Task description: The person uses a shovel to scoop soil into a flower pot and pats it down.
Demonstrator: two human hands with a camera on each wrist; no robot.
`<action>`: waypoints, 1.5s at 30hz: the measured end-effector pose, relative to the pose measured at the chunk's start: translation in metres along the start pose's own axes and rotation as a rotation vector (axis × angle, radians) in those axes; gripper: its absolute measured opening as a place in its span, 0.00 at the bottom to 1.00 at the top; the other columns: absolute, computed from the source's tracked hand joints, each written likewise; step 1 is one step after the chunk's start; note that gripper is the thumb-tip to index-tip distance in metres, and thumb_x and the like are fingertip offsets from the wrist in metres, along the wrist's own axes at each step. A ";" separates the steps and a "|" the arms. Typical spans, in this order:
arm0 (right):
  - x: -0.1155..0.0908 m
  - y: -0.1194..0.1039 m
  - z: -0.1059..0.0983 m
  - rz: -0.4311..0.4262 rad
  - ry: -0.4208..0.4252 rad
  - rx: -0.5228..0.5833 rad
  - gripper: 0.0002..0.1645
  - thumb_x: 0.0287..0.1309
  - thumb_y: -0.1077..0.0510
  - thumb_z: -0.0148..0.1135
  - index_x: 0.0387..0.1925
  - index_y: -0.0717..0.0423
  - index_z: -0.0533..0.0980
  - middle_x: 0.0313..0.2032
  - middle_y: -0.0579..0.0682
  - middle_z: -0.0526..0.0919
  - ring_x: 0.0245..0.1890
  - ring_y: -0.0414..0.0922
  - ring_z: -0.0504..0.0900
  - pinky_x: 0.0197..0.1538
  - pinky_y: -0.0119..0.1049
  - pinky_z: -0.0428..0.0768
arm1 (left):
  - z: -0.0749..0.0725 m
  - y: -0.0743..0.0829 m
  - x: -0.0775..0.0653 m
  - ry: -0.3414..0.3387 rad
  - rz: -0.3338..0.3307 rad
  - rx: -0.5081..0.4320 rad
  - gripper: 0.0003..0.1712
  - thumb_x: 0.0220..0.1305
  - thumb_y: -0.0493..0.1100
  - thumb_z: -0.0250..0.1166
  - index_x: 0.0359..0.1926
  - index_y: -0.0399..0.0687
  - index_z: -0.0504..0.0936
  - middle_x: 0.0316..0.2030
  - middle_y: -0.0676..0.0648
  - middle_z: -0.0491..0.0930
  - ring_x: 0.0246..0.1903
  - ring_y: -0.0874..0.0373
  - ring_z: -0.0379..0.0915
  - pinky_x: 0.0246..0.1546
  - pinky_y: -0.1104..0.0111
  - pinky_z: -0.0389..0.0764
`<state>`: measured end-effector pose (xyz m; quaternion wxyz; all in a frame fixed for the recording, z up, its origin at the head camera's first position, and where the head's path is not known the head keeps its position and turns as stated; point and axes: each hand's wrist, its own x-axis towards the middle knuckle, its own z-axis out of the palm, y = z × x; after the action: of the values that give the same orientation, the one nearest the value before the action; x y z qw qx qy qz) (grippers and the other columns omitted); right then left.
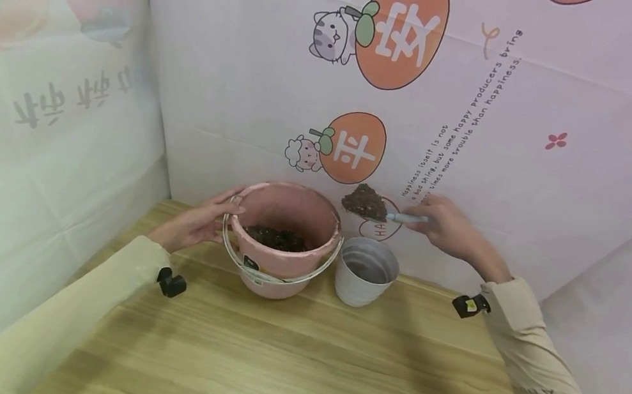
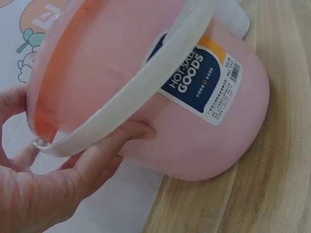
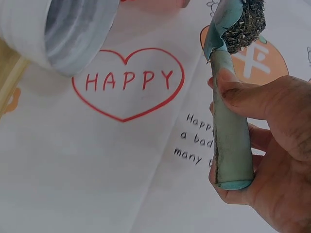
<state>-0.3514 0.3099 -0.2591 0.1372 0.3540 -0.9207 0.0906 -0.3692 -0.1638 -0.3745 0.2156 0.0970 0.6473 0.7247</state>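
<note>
My left hand (image 1: 203, 220) grips the rim of a pink bucket (image 1: 275, 276), with fingers against its outer wall below the white handle (image 2: 131, 97). Dark soil (image 1: 277, 238) lies in the bottom of the bucket. In my right hand (image 1: 446, 227) is a small trowel (image 3: 232, 121), held by its pale blue-green handle, the thumb along the top. The trowel's blade carries a heap of soil (image 1: 364, 202), raised above a grey-white pot (image 1: 361, 288). That pot stands upright just right of the bucket.
Bucket and pot stand on a wood-grain tabletop (image 1: 287, 361) near its back edge. A white printed sheet (image 1: 236, 73) hangs close behind them, and another covers the left side (image 1: 51, 182). Black camera mounts (image 1: 171, 282) are on both wrists.
</note>
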 end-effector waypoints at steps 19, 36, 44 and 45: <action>-0.049 0.026 0.000 0.102 -0.032 0.020 0.15 0.63 0.69 0.67 0.51 0.65 0.86 0.39 0.52 0.87 0.40 0.47 0.78 0.46 0.47 0.75 | -0.001 -0.008 0.004 0.001 0.008 0.004 0.44 0.81 0.46 0.54 0.86 0.68 0.39 0.84 0.45 0.37 0.59 0.50 0.69 0.58 0.48 0.80; -0.064 0.030 0.025 0.110 -0.130 -0.089 0.14 0.59 0.67 0.72 0.47 0.60 0.88 0.36 0.49 0.84 0.39 0.49 0.76 0.42 0.47 0.76 | 0.002 -0.007 0.003 0.013 -0.001 -0.020 0.45 0.80 0.45 0.53 0.86 0.67 0.38 0.84 0.44 0.37 0.60 0.48 0.67 0.54 0.52 0.81; -0.063 0.016 0.038 0.042 -0.070 -0.418 0.11 0.56 0.65 0.74 0.42 0.53 0.89 0.33 0.50 0.76 0.36 0.50 0.68 0.38 0.46 0.66 | 0.001 -0.006 0.003 0.015 0.003 -0.017 0.45 0.80 0.45 0.53 0.86 0.66 0.38 0.84 0.45 0.36 0.61 0.47 0.65 0.52 0.53 0.82; -0.061 0.013 0.040 0.019 -0.053 -0.470 0.11 0.56 0.66 0.74 0.42 0.53 0.89 0.33 0.50 0.75 0.35 0.50 0.67 0.38 0.46 0.66 | 0.000 -0.005 0.002 0.015 0.002 -0.014 0.45 0.80 0.45 0.53 0.86 0.66 0.38 0.84 0.44 0.36 0.62 0.47 0.65 0.53 0.52 0.81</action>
<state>-0.3242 0.3476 -0.3172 0.1907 0.3058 -0.9231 -0.1343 -0.3695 -0.1623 -0.3801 0.2104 0.0908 0.6438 0.7301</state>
